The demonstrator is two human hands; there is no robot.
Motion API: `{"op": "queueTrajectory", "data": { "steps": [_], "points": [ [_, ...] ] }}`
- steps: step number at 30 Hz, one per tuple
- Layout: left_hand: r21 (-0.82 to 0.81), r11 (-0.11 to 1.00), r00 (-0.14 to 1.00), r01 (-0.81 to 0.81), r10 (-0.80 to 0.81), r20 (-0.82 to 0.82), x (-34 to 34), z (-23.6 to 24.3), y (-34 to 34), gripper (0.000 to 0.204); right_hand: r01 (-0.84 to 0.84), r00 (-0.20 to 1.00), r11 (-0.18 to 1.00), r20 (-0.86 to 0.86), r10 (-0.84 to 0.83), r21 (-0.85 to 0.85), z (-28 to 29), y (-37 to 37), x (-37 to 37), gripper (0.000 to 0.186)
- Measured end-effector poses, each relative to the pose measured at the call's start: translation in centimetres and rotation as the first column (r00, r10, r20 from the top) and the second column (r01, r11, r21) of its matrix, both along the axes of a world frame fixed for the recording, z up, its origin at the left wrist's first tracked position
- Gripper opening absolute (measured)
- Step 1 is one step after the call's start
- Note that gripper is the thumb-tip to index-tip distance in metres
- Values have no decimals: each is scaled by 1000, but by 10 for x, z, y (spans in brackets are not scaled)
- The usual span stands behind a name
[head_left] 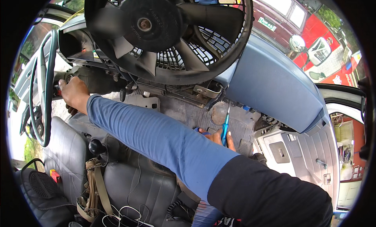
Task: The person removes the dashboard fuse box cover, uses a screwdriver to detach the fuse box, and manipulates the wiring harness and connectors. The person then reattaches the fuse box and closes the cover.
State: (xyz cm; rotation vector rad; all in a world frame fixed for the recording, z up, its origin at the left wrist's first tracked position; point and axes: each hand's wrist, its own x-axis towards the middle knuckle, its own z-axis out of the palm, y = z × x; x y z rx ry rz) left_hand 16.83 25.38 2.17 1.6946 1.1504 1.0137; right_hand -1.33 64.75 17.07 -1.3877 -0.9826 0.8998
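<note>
My right arm, in a blue sleeve, crosses the picture to the left. Its hand point(75, 94) is at the steering column point(98, 80), behind the steering wheel point(47, 89). Those fingers are curled in, and whatever they grip is hidden. Below that forearm, my left hand point(216, 138) is closed around a screwdriver point(225, 129) with a clear blue handle. The shaft points up, its tip near the underside of the dashboard by a metal bracket point(207, 90). Something dark blue shows beside the left fingers, too small to name. A large black fan point(147, 29) fills the top; one blade looks blurred.
The blue-grey dashboard point(274, 82) runs right to an open door point(305, 156). Grey seats point(137, 184) lie below, with a gear lever point(96, 147), belts point(102, 184) and loose white cables point(129, 215). Outside stand a maroon vehicle point(270, 11) and a red one.
</note>
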Motion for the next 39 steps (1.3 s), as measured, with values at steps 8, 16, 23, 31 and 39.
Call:
{"op": "queueTrajectory", "data": {
  "steps": [8, 16, 23, 31, 39],
  "points": [
    [82, 997, 1000, 12, -13, 12, 11, -9, -8, 28, -113, 907, 963, 421, 0, 244, -13, -32, 44, 41],
    [15, 998, 996, -63, 63, 58, 2, 5, 0, 28, -169, 985, 966, 17, 169, 195, -45, -327, 168, 24],
    [112, 994, 995, 15, -26, 97, 9, 1, -5, 28, 483, 875, 875, -11, -483, 9, -84, -432, 278, 27],
    [119, 993, 999, 5, -11, 48, 9, -4, -4, 23, 702, 511, 605, -326, -796, -376, -189, -531, 381, 35],
    [127, 992, 999, 0, -7, 51, 12, -4, -5, 23, 754, 151, 635, -896, -418, -169, -200, -498, 415, 35]
  ]
}}
